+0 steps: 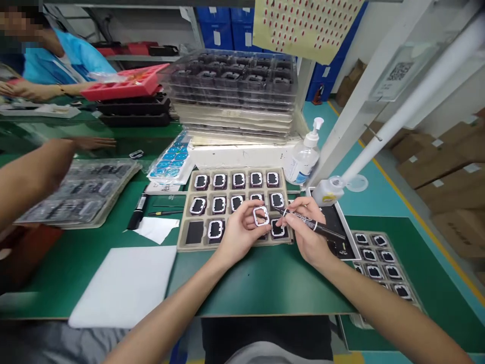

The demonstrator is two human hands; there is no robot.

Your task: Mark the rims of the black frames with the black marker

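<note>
1. Green work mat [265, 283]: covers the bench under both forearms and carries everything listed below.
2. Stack of clear blister trays [233, 91]: stands behind the beige tray, at the far side of the mat.
3. White foam sheet [125, 285]: lies flat, to the near left of the beige tray.
4. Beige tray [185, 230]: sits mid-mat and holds rows of small framed parts; at least one pocket in its nearest row is bare.
5. Second tray [382, 263]: sits right of the beige tray, also loaded with parts.
6. Pump bottle [305, 156]: upright, just behind the beige tray's far right corner.
7. Left hand [237, 235]: over the beige tray's near edge, fingers pinched on a square white-rimmed frame [261, 216], held up facing the wearer.
8. Right hand [306, 227]: at the beige tray's right edge, closed around a black marker [314, 225]; its tip points at the frame, though contact cannot be judged.
9. A co-worker's hand [91, 143]: lies flat, well left of the beige tray.
</note>
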